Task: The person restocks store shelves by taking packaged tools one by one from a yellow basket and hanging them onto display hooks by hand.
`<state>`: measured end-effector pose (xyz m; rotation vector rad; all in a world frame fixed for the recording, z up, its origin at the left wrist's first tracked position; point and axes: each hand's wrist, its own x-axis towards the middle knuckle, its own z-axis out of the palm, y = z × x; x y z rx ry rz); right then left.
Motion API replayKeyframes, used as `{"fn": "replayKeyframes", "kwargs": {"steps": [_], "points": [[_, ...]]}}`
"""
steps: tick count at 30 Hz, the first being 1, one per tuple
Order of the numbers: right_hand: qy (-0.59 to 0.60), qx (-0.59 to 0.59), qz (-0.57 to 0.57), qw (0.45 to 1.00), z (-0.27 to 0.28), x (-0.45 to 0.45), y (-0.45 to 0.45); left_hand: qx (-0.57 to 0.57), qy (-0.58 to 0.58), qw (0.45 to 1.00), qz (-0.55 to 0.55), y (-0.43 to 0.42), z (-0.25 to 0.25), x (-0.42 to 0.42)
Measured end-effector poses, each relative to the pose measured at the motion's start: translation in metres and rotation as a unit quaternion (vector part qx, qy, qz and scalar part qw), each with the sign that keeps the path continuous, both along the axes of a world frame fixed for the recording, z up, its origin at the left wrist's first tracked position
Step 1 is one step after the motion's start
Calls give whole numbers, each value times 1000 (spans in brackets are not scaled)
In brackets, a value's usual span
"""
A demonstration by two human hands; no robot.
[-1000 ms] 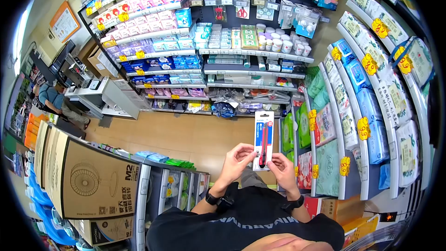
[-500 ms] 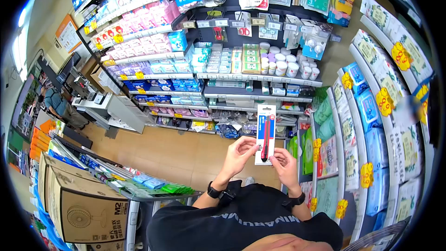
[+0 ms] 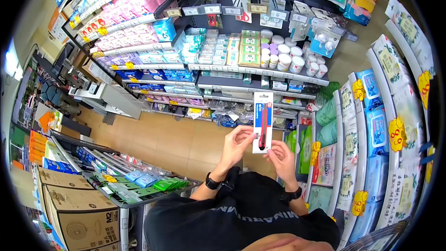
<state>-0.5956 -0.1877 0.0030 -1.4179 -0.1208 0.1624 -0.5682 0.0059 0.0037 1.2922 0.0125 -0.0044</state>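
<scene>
Slightly higher in view than in the earlier frame, the pack [image 3: 263,123] has risen along with both hands, while the shelves have slid and tilted around it. It is a white and blue card holding a red and black knife [image 3: 264,130], upright above the floor [image 3: 153,135]. The left hand [image 3: 236,146] has its grip closed on the pack's left edge, low down, and the right hand [image 3: 282,160] pinches the bottom right corner. Dark bands circle both wrists, and the black shirt [image 3: 232,211] fills the bottom.

Beyond the pack, a shelf carries white-lidded tubs [image 3: 284,60], with red scissors [image 3: 241,8] hanging above them. Green packs [image 3: 305,148] stand just right of the hands. Farther right, blue packs [image 3: 377,130] line a shelf with yellow price tags [image 3: 396,135]. At lower left, bright green packets [image 3: 172,184] lie on a rack, near a brown fan box [image 3: 86,230]. A white counter [image 3: 107,97] stands at far left; beside it is what looks like another person [image 3: 51,94], too small and dim to make out well.
</scene>
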Motion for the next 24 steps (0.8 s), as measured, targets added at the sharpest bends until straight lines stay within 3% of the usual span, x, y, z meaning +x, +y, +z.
{"fn": "replayKeyframes", "kwargs": {"steps": [24], "points": [[-37,-8,-23,999,26,248,50,58,-25,998,-21,47,31,264]]}}
